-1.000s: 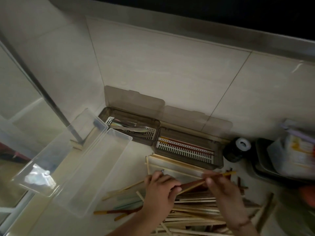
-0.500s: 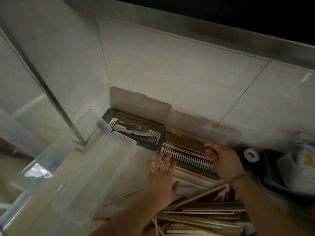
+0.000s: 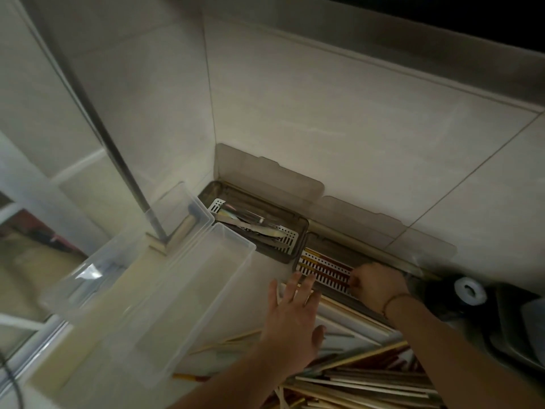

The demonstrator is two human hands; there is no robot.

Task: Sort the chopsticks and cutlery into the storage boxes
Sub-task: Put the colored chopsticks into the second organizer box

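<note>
Right now my right hand [image 3: 379, 286] is down inside the smoky chopstick box [image 3: 327, 255], which sits against the tiled wall with its lid tipped back. The fingers are curled toward the white slotted tray [image 3: 321, 271] in the bottom of that box, where a few red and yellow chopsticks [image 3: 318, 261] already lie; whether those fingers have hold of anything I cannot tell, since the knuckles hide the tips. My left hand [image 3: 290, 317] hovers just in front of the chopstick box, palm down, fingers straight and spread, holding nothing, its fingertips reaching the box's near rim.

Just left of the chopstick box, touching it end to end, is a second smoky box [image 3: 253, 202], also open, with metal cutlery [image 3: 253, 224] lying across its own white tray. Further left of that stand two clear plastic bins [image 3: 188, 293] side by side on the pale surface [image 3: 253, 308].

Near me from the chopstick box, the loose chopstick pile [image 3: 362, 382] lies jumbled beneath my forearms, wooden and coloured sticks mixed. To the right of the chopstick box sits a dark jar with a white cap [image 3: 469, 290].
</note>
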